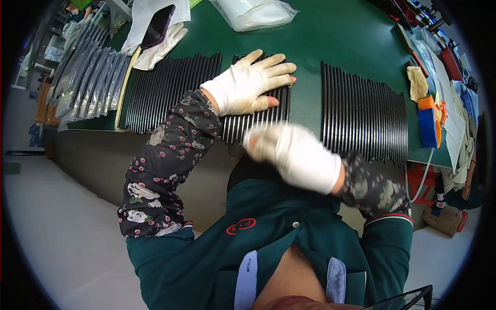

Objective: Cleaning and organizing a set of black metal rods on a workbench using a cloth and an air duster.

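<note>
My left hand (247, 87), in a white glove with some bare fingertips, lies flat with fingers spread on the middle row of thin black rods (233, 132). My right hand (295, 155), gloved too, is at the near ends of that row by the table edge. Its fingers are curled in and slightly blurred; whatever they may hold is hidden. To the left, a wider row of black rods (168, 93) lies side by side. A third row of black rods (361, 113) is at the right, a strip of green tabletop between it and the middle row.
On the green table (341, 36) rest a plastic-wrapped white pack (253, 13), a phone (158, 26) and a spare white glove (164, 49). Bagged dark pieces (93, 77) are stacked at the far left. Tape rolls (429, 126) and a tan cloth (417, 82) are at the right.
</note>
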Demonstrator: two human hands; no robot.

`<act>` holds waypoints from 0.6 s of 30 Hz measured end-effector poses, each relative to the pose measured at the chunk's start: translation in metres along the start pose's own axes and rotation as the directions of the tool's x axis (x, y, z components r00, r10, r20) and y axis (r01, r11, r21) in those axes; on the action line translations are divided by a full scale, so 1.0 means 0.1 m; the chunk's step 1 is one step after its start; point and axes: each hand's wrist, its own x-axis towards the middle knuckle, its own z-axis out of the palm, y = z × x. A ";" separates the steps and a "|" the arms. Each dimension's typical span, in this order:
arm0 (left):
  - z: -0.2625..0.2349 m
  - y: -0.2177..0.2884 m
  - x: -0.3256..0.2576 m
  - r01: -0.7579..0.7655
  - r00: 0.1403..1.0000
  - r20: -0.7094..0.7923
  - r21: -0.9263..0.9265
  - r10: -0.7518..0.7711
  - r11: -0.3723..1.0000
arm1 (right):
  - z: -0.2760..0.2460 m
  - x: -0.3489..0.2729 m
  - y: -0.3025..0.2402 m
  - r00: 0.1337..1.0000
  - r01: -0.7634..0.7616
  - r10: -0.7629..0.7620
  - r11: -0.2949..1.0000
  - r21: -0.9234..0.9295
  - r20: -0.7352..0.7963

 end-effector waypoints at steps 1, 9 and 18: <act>0.00 0.03 -0.01 0.019 1.000 0.021 -0.036 -0.018 0.999 | -0.04 -0.05 -0.20 0.968 0.000 -0.036 0.990 0.144 0.247; 0.11 -0.05 0.02 -0.037 0.999 -0.020 0.029 0.038 0.999 | 0.23 0.12 0.15 0.966 -0.016 -0.047 0.970 -0.244 -0.253; -0.14 0.07 0.05 -0.006 0.998 0.059 -0.076 0.011 0.997 | -0.66 -0.37 -0.19 0.966 -0.193 0.218 0.966 0.170 -0.138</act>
